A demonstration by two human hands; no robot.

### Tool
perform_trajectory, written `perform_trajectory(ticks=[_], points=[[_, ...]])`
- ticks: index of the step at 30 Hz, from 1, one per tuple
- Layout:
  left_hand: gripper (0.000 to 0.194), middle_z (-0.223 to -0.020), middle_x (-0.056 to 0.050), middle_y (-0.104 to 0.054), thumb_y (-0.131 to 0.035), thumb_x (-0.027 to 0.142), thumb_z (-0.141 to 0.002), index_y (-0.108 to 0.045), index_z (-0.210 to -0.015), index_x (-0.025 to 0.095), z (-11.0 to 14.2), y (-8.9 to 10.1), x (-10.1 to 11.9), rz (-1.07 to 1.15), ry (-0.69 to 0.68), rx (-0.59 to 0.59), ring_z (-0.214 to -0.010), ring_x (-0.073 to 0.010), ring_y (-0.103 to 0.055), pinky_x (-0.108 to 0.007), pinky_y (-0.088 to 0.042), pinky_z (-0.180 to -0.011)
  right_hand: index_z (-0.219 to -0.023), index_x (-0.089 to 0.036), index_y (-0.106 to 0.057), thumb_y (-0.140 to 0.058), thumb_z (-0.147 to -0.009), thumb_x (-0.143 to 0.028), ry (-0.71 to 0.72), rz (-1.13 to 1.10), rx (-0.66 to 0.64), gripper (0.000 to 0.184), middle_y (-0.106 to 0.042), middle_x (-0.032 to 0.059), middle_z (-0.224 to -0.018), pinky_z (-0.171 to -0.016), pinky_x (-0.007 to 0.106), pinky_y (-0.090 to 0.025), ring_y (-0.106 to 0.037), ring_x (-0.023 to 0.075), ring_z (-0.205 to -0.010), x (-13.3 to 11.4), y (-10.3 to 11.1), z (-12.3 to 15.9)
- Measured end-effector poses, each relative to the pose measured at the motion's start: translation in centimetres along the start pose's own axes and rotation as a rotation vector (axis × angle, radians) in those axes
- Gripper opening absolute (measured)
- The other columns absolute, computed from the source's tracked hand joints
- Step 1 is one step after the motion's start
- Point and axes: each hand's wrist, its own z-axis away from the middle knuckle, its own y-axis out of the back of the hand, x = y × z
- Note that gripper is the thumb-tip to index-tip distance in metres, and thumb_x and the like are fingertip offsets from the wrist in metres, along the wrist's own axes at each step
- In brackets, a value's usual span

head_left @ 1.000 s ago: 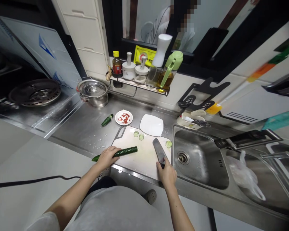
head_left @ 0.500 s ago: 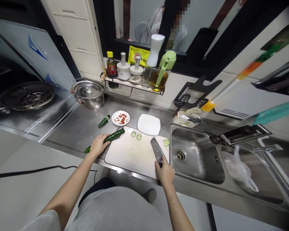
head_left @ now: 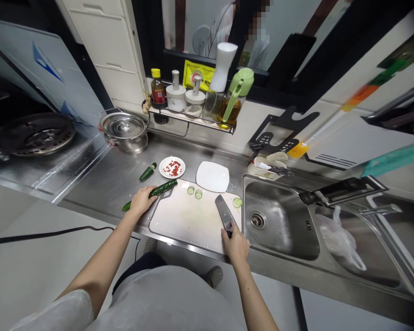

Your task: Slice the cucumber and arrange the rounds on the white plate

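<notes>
Cucumber [head_left: 164,187] in the left hand [head_left: 141,201]

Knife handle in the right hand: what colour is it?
The knife handle is black where it shows; best seen in the head view.

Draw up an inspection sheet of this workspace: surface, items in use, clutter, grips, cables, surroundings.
Surface: steel counter; pale cutting board with small wet-looking specks.
Items in use: long cucumber, its near-right end over the board's handle corner; knife, blade over the board's right part; cucumber slices near the board's far edge.
Clutter: short cucumber piece, small plate with red bits, white plate by the board's far edge.
Grips: left grip around the long cucumber; right grip on the knife handle.
Cables: black cord, lower left; purpose unclear.
Surroundings: sink right, lidded pot left, condiment rack behind.
</notes>
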Motion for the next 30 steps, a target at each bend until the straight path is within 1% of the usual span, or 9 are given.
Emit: perform_trajectory(ticks=[5,14,17,19,21,22,25,26,30], points=[[0.049,-0.126,-0.005,-0.062,-0.054,0.041,-0.084,-0.054,-0.131,0.029,0.2,0.2,0.3,-0.025,0.016,0.001,-0.114,-0.0268,-0.057,-0.035,-0.046,-0.090,-0.139,-0.018,-0.047,-0.045,-0.093,-0.043,0.004,-0.004,0.001,0.052,-0.068,0.0134,-0.112,-0.090,0.035,-0.039,-0.060,0.0254,-0.109,0.0,0.1,0.1],[0.060,-0.131,-0.008,-0.058,-0.058,0.045,-0.081,-0.048,-0.137,0.028,0.2,0.5,0.8,-0.053,0.026,0.047,-0.118,-0.0294,-0.053,-0.038,-0.041,-0.095,-0.140,-0.018,-0.046,-0.043,-0.094,-0.043,0.016,0.007,-0.002,0.052,-0.066,0.0130,-0.116,-0.091,0.036,-0.039,-0.059,0.0256,-0.109,0.0,0.2,0.0],[0.059,-0.130,-0.009,-0.058,-0.058,0.047,-0.082,-0.048,-0.137,0.027,0.6,0.4,1.7,-0.035,0.038,0.102,-0.118,-0.0301,-0.051,-0.041,-0.037,-0.099,-0.140,-0.018,-0.046,-0.044,-0.093,-0.042,0.021,0.005,0.004,0.052,-0.067,0.0128,-0.117,-0.090,0.035,-0.039,-0.060,0.0251,-0.108,0.0,0.1,0.0],[0.056,-0.131,-0.010,-0.056,-0.058,0.046,-0.083,-0.051,-0.134,0.026,1.1,0.1,2.9,-0.026,0.067,0.192,-0.120,-0.0308,-0.048,-0.044,-0.033,-0.102,-0.139,-0.018,-0.047,-0.045,-0.093,-0.041,0.022,0.003,0.009,0.052,-0.067,0.0128,-0.115,-0.090,0.035,-0.039,-0.061,0.0249,-0.107,0.1,0.0,0.0],[0.048,-0.131,-0.011,-0.055,-0.055,0.044,-0.085,-0.055,-0.130,0.025,1.6,-0.5,4.8,-0.010,0.084,0.270,-0.120,-0.0314,-0.046,-0.046,-0.031,-0.102,-0.140,-0.018,-0.046,-0.046,-0.093,-0.040,0.025,0.005,0.016,0.052,-0.068,0.0128,-0.114,-0.089,0.035,-0.039,-0.061,0.0251,-0.107,0.2,-0.1,-0.1],[0.043,-0.129,-0.011,-0.056,-0.053,0.042,-0.087,-0.057,-0.127,0.026,1.8,-0.9,5.9,0.010,0.054,0.259,-0.118,-0.0306,-0.047,-0.046,-0.032,-0.101,-0.140,-0.017,-0.046,-0.046,-0.093,-0.040,0.027,0.006,0.019,0.052,-0.067,0.0128,-0.114,-0.089,0.035,-0.039,-0.061,0.0253,-0.107,0.3,-0.2,-0.1],[0.034,-0.120,-0.009,-0.060,-0.048,0.040,-0.090,-0.062,-0.118,0.025,1.6,-2.4,9.3,0.100,-0.150,0.110,-0.111,-0.0261,-0.052,-0.039,-0.037,-0.096,-0.140,-0.018,-0.045,-0.046,-0.093,-0.040,0.026,0.001,0.018,0.052,-0.067,0.0124,-0.115,-0.089,0.035,-0.039,-0.061,0.0253,-0.107,0.4,-0.3,-0.1],[0.032,-0.116,-0.009,-0.061,-0.047,0.038,-0.091,-0.063,-0.116,0.024,1.3,-2.9,10.4,0.127,-0.181,0.068,-0.110,-0.0251,-0.053,-0.037,-0.038,-0.095,-0.140,-0.019,-0.046,-0.046,-0.093,-0.041,0.022,-0.003,0.018,0.052,-0.067,0.0122,-0.115,-0.089,0.035,-0.039,-0.061,0.0252,-0.107,0.4,-0.3,0.0],[0.027,-0.109,-0.008,-0.062,-0.046,0.032,-0.092,-0.064,-0.111,0.023,-0.5,-4.6,13.4,0.159,-0.189,-0.018,-0.105,-0.0234,-0.055,-0.033,-0.041,-0.090,-0.139,-0.018,-0.047,-0.047,-0.093,-0.043,0.006,-0.026,0.014,0.052,-0.068,0.0122,-0.113,-0.091,0.035,-0.039,-0.061,0.0250,-0.108,0.2,-0.2,0.1]])
